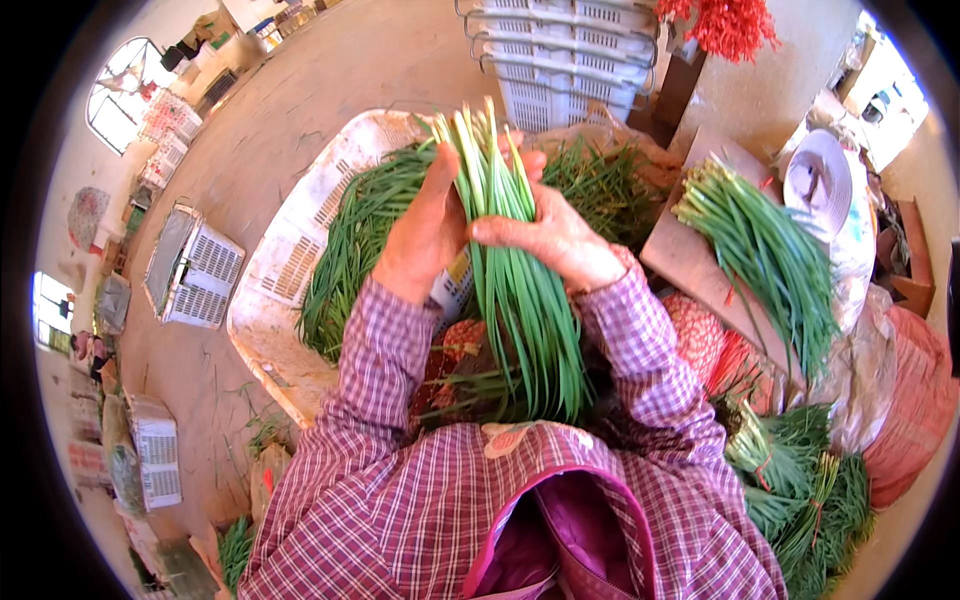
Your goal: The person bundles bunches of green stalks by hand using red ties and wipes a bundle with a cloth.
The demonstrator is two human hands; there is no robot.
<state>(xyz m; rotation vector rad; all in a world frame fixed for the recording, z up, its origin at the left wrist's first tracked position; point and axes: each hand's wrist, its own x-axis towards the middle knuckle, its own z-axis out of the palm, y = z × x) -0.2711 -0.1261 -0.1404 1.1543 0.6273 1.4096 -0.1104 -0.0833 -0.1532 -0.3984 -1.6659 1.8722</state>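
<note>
Upright between my hands is a bunch of garlic chives [525, 320], pale stalk ends pointing away and long green leaves hanging toward my lap. My left hand [425, 225] cups the left side of the stalks, with its fingers partly hidden behind them. From the right, my right hand [560, 235] grips the bunch, thumb laid across the front. Loose chives [365, 240] fill a large white plastic crate [285, 255] just beyond and left of my hands. Another bunch of chives [765, 245] lies on a board [700, 255] to the right.
Tied chive bundles [800, 490] lie at the lower right, near a red sack [910, 400]. White crates [560, 60] are stacked ahead, beside hanging red ties [720, 25]. A pale hat [818, 180] rests beyond the board. Smaller crates [200, 270] stand on the floor at left.
</note>
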